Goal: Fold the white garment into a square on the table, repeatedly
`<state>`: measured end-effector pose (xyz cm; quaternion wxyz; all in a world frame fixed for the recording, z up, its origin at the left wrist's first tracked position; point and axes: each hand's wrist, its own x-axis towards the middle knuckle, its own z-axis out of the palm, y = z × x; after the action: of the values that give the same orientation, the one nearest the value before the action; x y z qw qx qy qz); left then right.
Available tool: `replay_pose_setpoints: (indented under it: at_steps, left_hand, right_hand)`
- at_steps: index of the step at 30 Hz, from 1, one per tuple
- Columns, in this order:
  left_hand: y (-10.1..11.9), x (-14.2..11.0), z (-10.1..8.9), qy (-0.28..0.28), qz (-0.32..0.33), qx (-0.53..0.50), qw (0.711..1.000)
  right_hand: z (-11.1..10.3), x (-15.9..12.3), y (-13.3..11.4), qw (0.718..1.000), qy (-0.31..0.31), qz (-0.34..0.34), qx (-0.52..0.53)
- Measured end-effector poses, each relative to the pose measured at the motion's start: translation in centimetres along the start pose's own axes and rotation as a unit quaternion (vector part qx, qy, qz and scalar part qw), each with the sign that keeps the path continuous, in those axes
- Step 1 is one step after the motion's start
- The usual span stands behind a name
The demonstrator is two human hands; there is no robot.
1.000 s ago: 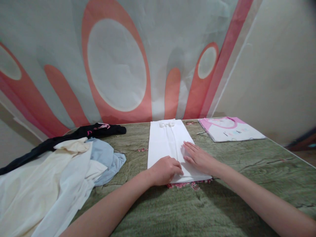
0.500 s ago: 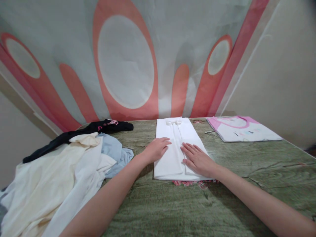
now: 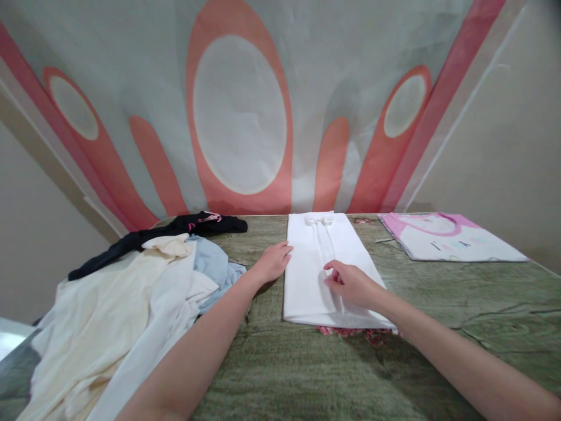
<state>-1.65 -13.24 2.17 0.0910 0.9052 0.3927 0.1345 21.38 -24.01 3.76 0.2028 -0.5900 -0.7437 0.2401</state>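
Note:
A white folded garment [image 3: 307,292] lies flat on the wood-patterned tabletop in front of me. Two folded-in sides meet along its middle, and its collar bunches at the far end. My left hand [image 3: 272,263] rests at the garment's left edge, fingertips touching the border, slightly bent and holding nothing. Over the middle seam is my right hand [image 3: 350,285], its fingers curled and the thumb apart from the index finger. Nothing shows between those fingers. Whether the right fingertips touch the cloth is hard to tell.
To the left lies a loose heap of clothes: a cream garment [image 3: 109,316], a light blue one [image 3: 213,263] and a black one [image 3: 144,237]. A folded pink and white shirt [image 3: 464,240] lies at the back right. Behind the table hangs a printed backdrop [image 3: 302,88].
My right hand has lifted from lying flat and curled its fingers. My left hand has slid off the garment's top to its left edge. The view has shifted slightly left.

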Motion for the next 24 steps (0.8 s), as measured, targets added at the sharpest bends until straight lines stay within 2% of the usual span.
replay_pose_setpoints:
  at_steps: [9, 18, 24]
  left_hand:
    - [0.2, -0.4, -0.7, -0.018, 0.023, -0.003, 1.000]
    - [3.9, -1.4, 0.0, -0.049, 0.048, 0.075, 0.995]
    - [4.7, -1.7, 0.1, -0.099, 0.043, 0.079, 0.991]
  right_hand:
    - [1.3, -1.4, -1.1, 1.000, -0.014, 0.009, 0.012]
    - [2.1, -1.6, -0.2, 0.997, 0.004, 0.010, 0.073]
    - [1.5, -1.7, -0.5, 0.997, 0.004, -0.010, 0.077]
